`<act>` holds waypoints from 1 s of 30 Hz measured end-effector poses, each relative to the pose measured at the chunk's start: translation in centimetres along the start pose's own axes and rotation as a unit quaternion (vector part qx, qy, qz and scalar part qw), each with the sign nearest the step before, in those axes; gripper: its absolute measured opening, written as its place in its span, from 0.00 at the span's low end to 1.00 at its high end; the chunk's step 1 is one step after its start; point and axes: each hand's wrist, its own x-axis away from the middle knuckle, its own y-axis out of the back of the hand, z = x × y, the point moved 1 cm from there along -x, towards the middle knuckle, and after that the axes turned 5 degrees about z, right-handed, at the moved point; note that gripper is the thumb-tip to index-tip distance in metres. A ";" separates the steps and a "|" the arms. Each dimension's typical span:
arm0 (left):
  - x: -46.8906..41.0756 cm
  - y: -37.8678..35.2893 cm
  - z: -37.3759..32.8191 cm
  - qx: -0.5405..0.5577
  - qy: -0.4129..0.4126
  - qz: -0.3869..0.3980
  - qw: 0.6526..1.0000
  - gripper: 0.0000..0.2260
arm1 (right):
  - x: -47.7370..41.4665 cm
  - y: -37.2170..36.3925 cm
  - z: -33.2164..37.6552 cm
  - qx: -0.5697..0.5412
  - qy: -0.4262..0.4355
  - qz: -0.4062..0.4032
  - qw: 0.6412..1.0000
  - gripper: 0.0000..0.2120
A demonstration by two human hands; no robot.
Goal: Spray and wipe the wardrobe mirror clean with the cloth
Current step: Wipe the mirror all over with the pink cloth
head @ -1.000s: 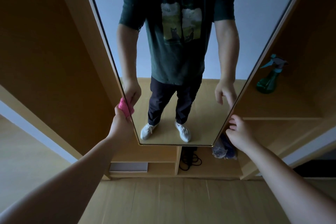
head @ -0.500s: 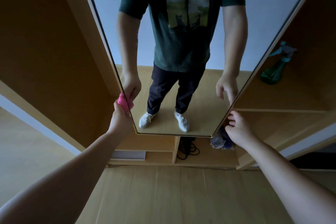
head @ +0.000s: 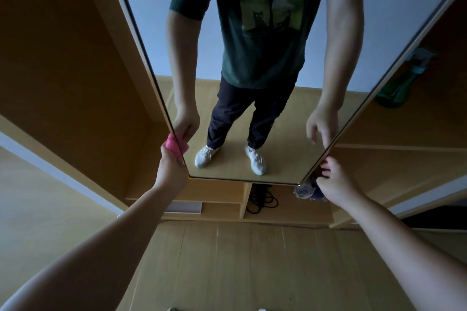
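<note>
Cloth point(head: 172, 146), bright pink, is gripped in the left hand point(head: 170, 170) at the lower left edge of the wardrobe mirror point(head: 283, 154). The right hand point(head: 337, 184) sits at the lower right edge, fingers curled; whether it holds the frame I cannot tell. A spray bottle point(head: 395, 92) stands on a shelf point(head: 404, 131) beyond.

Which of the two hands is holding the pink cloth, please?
The left hand, at the lower left edge of the mirror, grips the pink cloth; the right hand, by the lower right corner, has no cloth.
</note>
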 end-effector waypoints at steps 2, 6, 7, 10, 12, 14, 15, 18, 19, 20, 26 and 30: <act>-0.1 -0.7 0.8 0.001 0.009 -0.003 1.000 0.26 | -0.3 -0.3 -0.6 0.001 -0.007 0.002 1.000 0.25; -0.4 -1.6 2.1 0.003 0.012 -0.004 1.000 0.27 | -0.8 -0.8 -1.9 0.005 -0.022 0.010 1.000 0.28; -0.5 -1.8 2.5 0.005 0.014 -0.003 1.000 0.27 | -0.9 -0.8 -2.1 0.007 -0.022 0.011 1.000 0.28; -0.8 -2.4 3.4 0.008 0.020 -0.001 1.000 0.25 | -1.1 -1.2 -2.8 0.018 -0.018 0.013 1.000 0.25; -1.0 -2.9 4.0 0.008 0.028 0.002 1.000 0.24 | -1.2 -1.5 -3.2 0.029 -0.015 0.016 0.999 0.23; -1.2 -3.4 4.7 0.007 0.040 0.004 0.999 0.24 | -1.4 -1.8 -3.6 0.036 -0.014 0.016 0.999 0.23; -1.2 -3.7 5.0 0.008 0.046 0.007 0.999 0.24 | -1.5 -1.9 -3.8 0.040 -0.015 0.016 0.999 0.23; -1.4 -4.3 6.0 0.010 0.061 0.016 0.998 0.24 | -1.6 -2.1 -4.2 0.051 -0.017 0.019 0.998 0.25; -1.4 -4.5 6.3 0.008 0.065 0.015 0.998 0.24 | -1.6 -2.2 -4.4 0.054 -0.018 0.020 0.998 0.25; -1.5 -4.7 6.6 0.005 0.069 0.011 0.998 0.23 | -1.6 -2.2 -4.5 0.057 -0.019 0.021 0.998 0.26; -1.7 -5.7 8.6 -0.007 0.087 0.015 0.996 0.21 | -1.5 -2.9 -5.0 0.071 -0.027 0.017 0.997 0.29; -1.7 -5.9 9.0 -0.008 0.093 0.009 0.996 0.20 | -1.0 -2.9 -4.9 0.075 -0.031 0.025 0.996 0.30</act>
